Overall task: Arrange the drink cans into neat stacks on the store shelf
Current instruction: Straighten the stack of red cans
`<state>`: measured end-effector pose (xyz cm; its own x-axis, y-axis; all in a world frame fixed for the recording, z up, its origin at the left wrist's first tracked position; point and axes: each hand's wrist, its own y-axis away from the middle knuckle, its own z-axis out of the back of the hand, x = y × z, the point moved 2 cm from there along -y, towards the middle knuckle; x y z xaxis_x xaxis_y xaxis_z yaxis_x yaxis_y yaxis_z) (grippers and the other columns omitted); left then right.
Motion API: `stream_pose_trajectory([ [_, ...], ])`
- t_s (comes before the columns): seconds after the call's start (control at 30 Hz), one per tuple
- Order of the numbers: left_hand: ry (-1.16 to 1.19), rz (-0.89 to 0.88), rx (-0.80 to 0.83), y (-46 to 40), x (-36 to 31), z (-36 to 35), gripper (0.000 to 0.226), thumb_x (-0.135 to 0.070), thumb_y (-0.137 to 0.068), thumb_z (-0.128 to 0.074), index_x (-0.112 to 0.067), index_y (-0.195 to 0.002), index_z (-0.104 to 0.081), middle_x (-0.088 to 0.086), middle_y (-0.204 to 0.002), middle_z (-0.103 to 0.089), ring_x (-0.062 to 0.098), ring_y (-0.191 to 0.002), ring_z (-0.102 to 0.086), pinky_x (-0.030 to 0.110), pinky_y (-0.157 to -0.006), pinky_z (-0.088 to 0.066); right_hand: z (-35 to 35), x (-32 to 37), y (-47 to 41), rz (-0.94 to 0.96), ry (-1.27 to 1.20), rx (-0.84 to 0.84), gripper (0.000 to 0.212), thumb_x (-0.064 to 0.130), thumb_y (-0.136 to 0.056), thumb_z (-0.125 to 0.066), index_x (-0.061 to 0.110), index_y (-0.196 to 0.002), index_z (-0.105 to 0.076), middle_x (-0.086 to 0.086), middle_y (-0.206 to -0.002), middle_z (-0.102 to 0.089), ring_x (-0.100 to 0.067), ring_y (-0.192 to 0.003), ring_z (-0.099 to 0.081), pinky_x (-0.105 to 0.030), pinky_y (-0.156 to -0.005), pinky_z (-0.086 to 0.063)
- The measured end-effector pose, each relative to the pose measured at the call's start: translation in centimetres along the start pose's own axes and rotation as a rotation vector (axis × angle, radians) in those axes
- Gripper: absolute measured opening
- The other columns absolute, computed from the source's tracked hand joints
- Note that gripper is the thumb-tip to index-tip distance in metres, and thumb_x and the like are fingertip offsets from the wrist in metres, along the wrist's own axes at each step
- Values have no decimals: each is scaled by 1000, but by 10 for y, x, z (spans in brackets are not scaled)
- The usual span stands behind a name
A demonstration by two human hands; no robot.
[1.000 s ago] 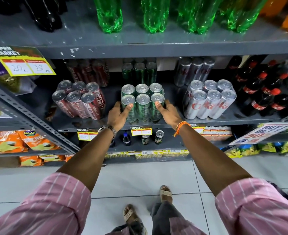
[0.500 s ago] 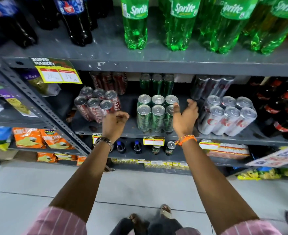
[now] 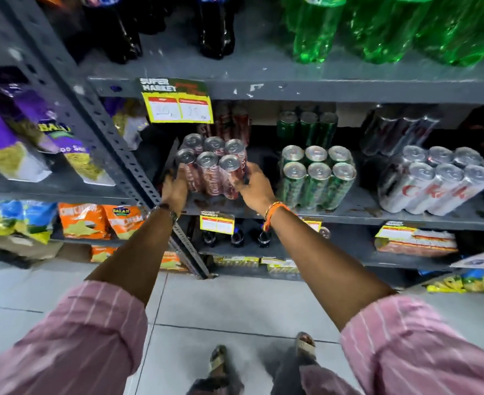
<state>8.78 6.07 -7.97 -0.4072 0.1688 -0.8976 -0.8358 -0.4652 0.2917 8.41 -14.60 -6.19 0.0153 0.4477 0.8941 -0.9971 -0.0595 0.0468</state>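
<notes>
A shrink-wrapped pack of red cans [image 3: 211,169] stands at the left end of the grey middle shelf [image 3: 354,213]. My left hand [image 3: 175,191] presses flat against the pack's lower left side. On its right front corner, the fingers of my right hand [image 3: 253,185] curl around the pack. To the right stand a pack of green cans [image 3: 316,178] and a tilted pack of silver cans [image 3: 434,181], neither touched. More red, green and silver cans stand in rows at the back of the shelf.
A slanted perforated steel post [image 3: 121,158] runs just left of my left hand. A yellow price tag [image 3: 178,105] hangs from the shelf above, which carries dark bottles [image 3: 215,29] and green bottles [image 3: 315,29]. Snack bags [image 3: 81,220] fill the left-hand shelves.
Both hands left the green can pack and moved left to the red can pack, now flanking it. My view has shifted left and closer to the shelf.
</notes>
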Motion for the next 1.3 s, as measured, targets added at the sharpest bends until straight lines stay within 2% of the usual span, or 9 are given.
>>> stream_pose_trajectory([
  [0.1,-104,-14,120,-17,2,3,71,-57,-95,-38,-12,-149,-35,13,-156,-35,33,-142,-36,42,-117,-28,-15,-7,-13,-114,-27,-28,42,21,-90,-69,5,-125,-55,-16,-122,-67,-33,-114,-63,-31,-88,-46],
  [0.2,-64,-23,174,-23,2,0,64,-56,-93,-42,-18,-145,-41,8,-154,-38,31,-140,-37,34,-112,-29,-28,-11,-20,-176,-70,-12,45,22,-90,-69,8,-129,-52,-15,-128,-66,-33,-122,-60,-44,-104,-47],
  [0.27,129,16,236,-27,2,-3,40,-48,-93,-49,-23,-125,-54,6,-139,-52,27,-128,-49,31,-101,-35,-34,-12,-22,-178,-91,-10,48,25,-90,-68,9,-132,-51,-13,-131,-65,-32,-124,-59,-44,-107,-46],
  [0.37,215,87,386,-31,6,-2,65,-61,-84,-52,-17,-132,-57,6,-141,-55,25,-129,-51,39,-113,-34,-37,-12,-23,-177,-74,-41,48,35,-92,-65,10,-129,-51,-9,-127,-67,-28,-118,-62,-31,-94,-47],
  [0.53,-32,-75,264,-29,14,7,89,-78,-75,-40,-29,-148,-28,10,-145,-50,34,-130,-49,43,-110,-36,-35,-17,-23,-153,3,-37,41,26,-96,-58,10,-133,-50,-12,-131,-65,-30,-120,-61,-34,-97,-47],
  [0.63,-22,-136,210,-25,28,9,89,-74,-79,-42,-26,-151,-24,9,-148,-48,32,-134,-46,33,-107,-32,-33,-19,-23,-137,16,18,40,23,-97,-57,11,-134,-51,-11,-131,-65,-28,-121,-61,-28,-95,-43],
  [0.97,67,-225,207,-14,37,13,81,-70,-75,-51,-20,-137,-42,-9,-128,-54,12,-119,-50,28,-101,-37,-28,-24,-20,-112,97,102,41,29,-99,-54,11,-135,-49,-10,-132,-64,-27,-122,-60,-29,-96,-43],
  [1.07,61,-245,211,-13,37,13,73,-65,-81,-52,-21,-138,-43,-3,-134,-55,10,-118,-48,29,-104,-36,-28,-24,-18,-115,95,101,40,30,-98,-55,12,-134,-50,-9,-130,-66,-27,-121,-61,-32,-98,-45],
  [1.3,2,-258,214,-14,37,15,66,-58,-89,-49,-18,-141,-40,7,-142,-54,24,-130,-51,40,-111,-39,-30,-25,-16,-121,125,79,42,38,-98,-54,10,-129,-50,-12,-125,-67,-30,-115,-63,-41,-98,-50],
])
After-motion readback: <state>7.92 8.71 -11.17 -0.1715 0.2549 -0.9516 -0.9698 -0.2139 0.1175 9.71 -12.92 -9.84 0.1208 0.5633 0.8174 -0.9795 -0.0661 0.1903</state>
